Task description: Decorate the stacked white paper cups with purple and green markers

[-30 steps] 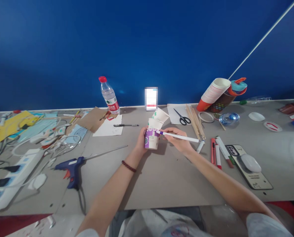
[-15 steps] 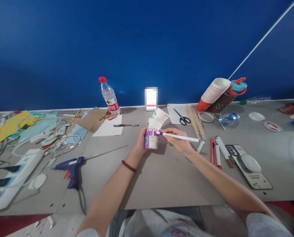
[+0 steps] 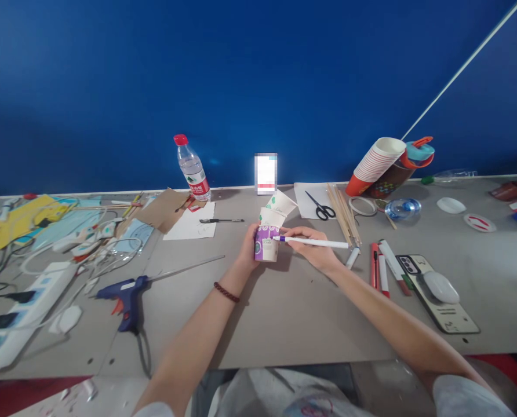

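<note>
My left hand (image 3: 248, 248) is wrapped round the left side of a paper cup (image 3: 267, 248) whose lower part is coloured purple, with white left bare at the lower right. Pinched in my right hand (image 3: 313, 249) is a white marker (image 3: 319, 242), its purple tip touching the cup's side. Just behind the held cup, another white paper cup with green print (image 3: 283, 204) leans to the right; whether the two are joined is hidden. A black pen (image 3: 221, 220) lies on white paper (image 3: 189, 229) to the left.
At left are a glue gun (image 3: 128, 295), a power strip (image 3: 28, 313) with tangled cables and a water bottle (image 3: 193, 171). Rightward are scissors (image 3: 321, 207), wooden sticks (image 3: 344, 214), stacked paper cups (image 3: 378, 162), several markers (image 3: 389, 260) and a phone (image 3: 441, 310).
The marker tip has moved left and slightly down across the cup's side, and more purple shows there. My left hand and the cup have stayed in place.
</note>
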A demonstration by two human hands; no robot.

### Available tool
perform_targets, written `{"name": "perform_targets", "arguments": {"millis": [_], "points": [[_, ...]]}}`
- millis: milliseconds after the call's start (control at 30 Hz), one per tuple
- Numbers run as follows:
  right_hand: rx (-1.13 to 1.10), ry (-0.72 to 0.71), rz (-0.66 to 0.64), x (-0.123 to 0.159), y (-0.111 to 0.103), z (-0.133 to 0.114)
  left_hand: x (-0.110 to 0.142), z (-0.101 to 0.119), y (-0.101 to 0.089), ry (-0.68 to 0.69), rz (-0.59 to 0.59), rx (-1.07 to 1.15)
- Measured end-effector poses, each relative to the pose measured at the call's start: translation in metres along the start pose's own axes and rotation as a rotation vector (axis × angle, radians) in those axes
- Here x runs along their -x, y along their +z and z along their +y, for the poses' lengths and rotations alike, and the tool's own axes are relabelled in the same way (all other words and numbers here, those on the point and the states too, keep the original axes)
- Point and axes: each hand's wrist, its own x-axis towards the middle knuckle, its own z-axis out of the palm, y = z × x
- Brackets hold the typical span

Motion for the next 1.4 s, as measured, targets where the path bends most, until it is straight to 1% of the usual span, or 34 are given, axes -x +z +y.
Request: {"name": "perform_targets", "arguments": {"millis": [67, 233, 567, 767, 933, 1033, 1167, 1233, 1400], "points": [[-0.016, 0.016, -0.005, -0.001, 0.0, -0.001, 0.0, 0.0, 0.0, 0.005, 0.003, 0.005], [-0.069, 0.067, 0.042, 0.0, 0.001, 0.002, 0.002, 0.001, 0.002, -0.02, -0.009, -0.035], [-0.055, 0.051, 0.036, 0.0, 0.0, 0.006, 0.0, -0.001, 0.0, -0.014, -0.019, -0.004], [-0.048, 0.048, 0.046, 0.0, 0.0, 0.005, 0.003, 0.0, 0.003, 0.008, 0.0, 0.005], [-0.052, 0.057, 0.043, 0.0, 0.001, 0.005, 0.002, -0.001, 0.002, -0.016, 0.015, -0.015], [-0.02, 0.057, 0.024, 0.0, 0.0, 0.002, 0.0, -0.002, 0.0, 0.002, -0.001, -0.017], [0.004, 0.005, -0.032, 0.0, -0.001, -0.003, -0.003, -0.002, -0.002, 0.041, -0.001, 0.012], [-0.007, -0.002, -0.037, 0.0, -0.001, -0.004, -0.003, -0.002, -0.002, 0.04, -0.007, 0.013], [-0.062, 0.059, 0.032, 0.0, 0.001, 0.001, -0.001, -0.002, -0.003, 0.007, -0.02, -0.013]]}}
